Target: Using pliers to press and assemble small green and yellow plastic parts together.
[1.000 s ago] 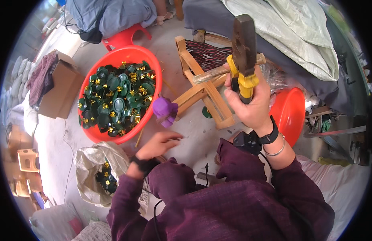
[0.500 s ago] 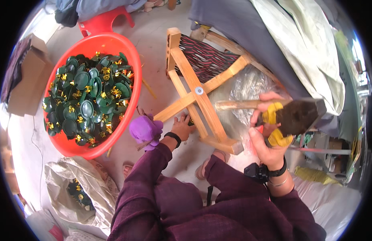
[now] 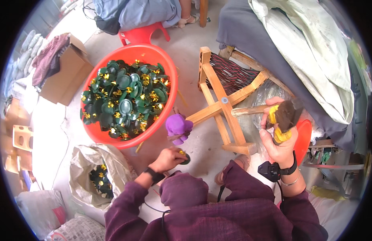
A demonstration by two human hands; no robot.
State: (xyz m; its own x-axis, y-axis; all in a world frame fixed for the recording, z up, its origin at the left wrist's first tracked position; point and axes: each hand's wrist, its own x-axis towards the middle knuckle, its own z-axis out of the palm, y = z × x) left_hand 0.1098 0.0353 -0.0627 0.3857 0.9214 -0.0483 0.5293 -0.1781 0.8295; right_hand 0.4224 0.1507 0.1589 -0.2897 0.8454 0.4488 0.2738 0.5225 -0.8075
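in the head view, the left hand (image 3: 168, 158) has thumb and fingers pinched on a green disc (image 3: 185, 158) with gold trim, which sits at its fingertips, on the side toward the right hand. the right hand (image 3: 279, 138) is wrapped around a tool (image 3: 289, 113) with a dark metal head and yellow grips; a wooden stick (image 3: 250, 110) points from this grip toward the left, though whether it joins the tool i cannot tell.

beyond the left grip, just ahead, is a purple bundle (image 3: 179, 128) at the end of one leg of a wooden folding stool (image 3: 210, 112). the stool stands ahead of and between the two grips. ahead and left of the left grip, a red basin (image 3: 174, 80) holds many similar discs (image 3: 125, 106). left of that same grip, a pale sack (image 3: 82, 160) lies open with more inside. a grey cloth (image 3: 250, 44) lies ahead of the right grip.
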